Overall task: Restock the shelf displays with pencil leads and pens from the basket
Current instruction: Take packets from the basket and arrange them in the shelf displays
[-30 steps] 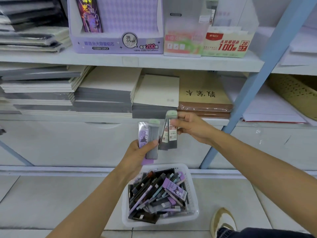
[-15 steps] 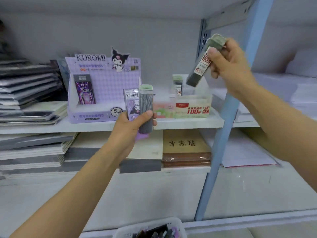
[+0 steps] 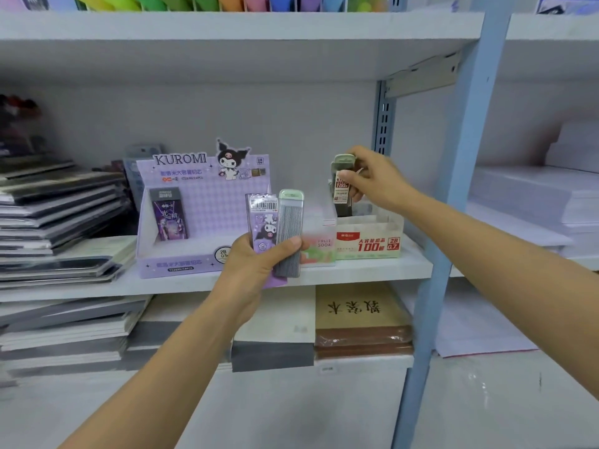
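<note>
My left hand (image 3: 256,267) grips two pencil lead cases upright in front of the shelf: a purple Kuromi case (image 3: 262,222) and a grey case with a green cap (image 3: 290,231). My right hand (image 3: 372,179) pinches another green-capped lead case with a red label (image 3: 342,186) just above the white and red 0.7 display box (image 3: 369,241). The case's lower end dips into that box. The purple Kuromi display box (image 3: 201,215) stands to the left with one dark purple case in it. The basket is out of view.
A small pink Fruit Soda box (image 3: 319,247) sits between the two display boxes. Stacks of notebooks (image 3: 58,215) fill the shelf's left side and the shelf below. A blue upright post (image 3: 453,196) stands right of my right hand. Paper reams lie beyond it.
My right hand has come down from beside the blue post with the red-labelled case to the 0.7 box. My view has risen; the basket has dropped out of sight. My left hand keeps its two cases.
</note>
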Demonstrator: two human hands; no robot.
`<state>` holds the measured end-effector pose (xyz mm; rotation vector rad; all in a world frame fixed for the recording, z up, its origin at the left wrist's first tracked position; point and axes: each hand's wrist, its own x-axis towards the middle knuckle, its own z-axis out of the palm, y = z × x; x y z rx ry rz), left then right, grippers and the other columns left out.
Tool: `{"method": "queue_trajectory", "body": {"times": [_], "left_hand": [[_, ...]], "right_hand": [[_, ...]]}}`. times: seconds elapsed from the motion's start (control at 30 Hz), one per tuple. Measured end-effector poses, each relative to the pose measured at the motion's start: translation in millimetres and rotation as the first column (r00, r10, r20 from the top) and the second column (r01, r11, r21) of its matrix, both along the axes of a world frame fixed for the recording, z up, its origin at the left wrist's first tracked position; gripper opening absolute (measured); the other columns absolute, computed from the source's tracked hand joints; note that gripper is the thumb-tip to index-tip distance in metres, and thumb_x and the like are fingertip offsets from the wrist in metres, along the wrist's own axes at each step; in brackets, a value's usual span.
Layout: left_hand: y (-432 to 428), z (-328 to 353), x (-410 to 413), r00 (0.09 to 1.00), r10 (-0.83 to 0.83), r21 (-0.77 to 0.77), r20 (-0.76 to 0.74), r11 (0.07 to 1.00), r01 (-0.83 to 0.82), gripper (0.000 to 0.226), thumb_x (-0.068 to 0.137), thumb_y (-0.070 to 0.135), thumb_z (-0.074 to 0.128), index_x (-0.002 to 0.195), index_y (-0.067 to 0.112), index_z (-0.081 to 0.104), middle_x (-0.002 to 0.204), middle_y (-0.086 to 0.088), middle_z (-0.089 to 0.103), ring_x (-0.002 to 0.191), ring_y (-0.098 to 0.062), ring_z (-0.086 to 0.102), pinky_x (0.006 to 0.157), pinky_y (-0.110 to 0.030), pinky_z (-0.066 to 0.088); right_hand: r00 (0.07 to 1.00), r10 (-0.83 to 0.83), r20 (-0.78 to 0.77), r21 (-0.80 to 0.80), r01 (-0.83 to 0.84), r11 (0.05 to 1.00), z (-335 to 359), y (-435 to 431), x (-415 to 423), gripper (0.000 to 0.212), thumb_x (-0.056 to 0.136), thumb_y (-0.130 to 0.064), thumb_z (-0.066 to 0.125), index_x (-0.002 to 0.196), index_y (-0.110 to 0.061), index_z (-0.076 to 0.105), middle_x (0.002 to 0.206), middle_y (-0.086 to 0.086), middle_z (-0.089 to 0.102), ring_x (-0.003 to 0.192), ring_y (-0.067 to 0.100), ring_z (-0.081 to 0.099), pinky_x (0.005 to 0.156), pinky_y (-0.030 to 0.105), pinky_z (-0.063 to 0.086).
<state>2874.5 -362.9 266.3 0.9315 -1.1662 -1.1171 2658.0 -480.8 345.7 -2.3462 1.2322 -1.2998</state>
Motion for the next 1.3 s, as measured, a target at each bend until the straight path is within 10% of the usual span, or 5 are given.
{"method": "queue_trajectory", "body": {"times": [0.63,0.9,1.3], "left_hand": [[-5.4,3.0,-3.6,1.0,0.024,-0.004,-0.011,1.0,-0.024,0.055,0.061,0.028,0.077,0.112,0.01,0.065,0.097,-0.006,0.075,0.082,-0.012,0.073,0.057,-0.025,0.055],[-7.0,6.4,-11.3,1.0,-0.016,-0.041,0.013,0.999,0.016,0.034,0.062,0.028,0.076,0.094,0.019,0.068,0.086,-0.003,0.077,0.074,-0.011,0.073,0.054,-0.023,0.055],[-6.8,6.2,-11.4,1.0,-0.02,-0.041,0.007,0.999,0.021,0.038,0.061,0.029,0.077,0.097,0.019,0.068,0.087,-0.003,0.077,0.076,-0.012,0.073,0.055,-0.024,0.055]], "right_hand": [[0.985,0.118,-0.127,0.279,-0.079,0.957,0.3,0.7,-24.8,0.017,0.098,-0.016,0.052,0.112,-0.008,0.047,0.103,0.01,0.069,0.092,0.02,0.07,0.076,0.032,0.06],[0.975,-0.002,-0.223,0.073,0.019,0.997,-14.0,3.1,-20.6,0.04,0.087,-0.009,0.068,0.12,-0.023,0.051,0.104,-0.002,0.059,0.085,0.014,0.065,0.071,0.027,0.057],[0.983,-0.048,-0.176,-0.061,0.038,0.997,-8.0,5.0,-20.6,0.017,0.092,-0.014,0.062,0.107,-0.018,0.07,0.1,-0.003,0.062,0.084,0.01,0.06,0.073,0.023,0.055]]}}
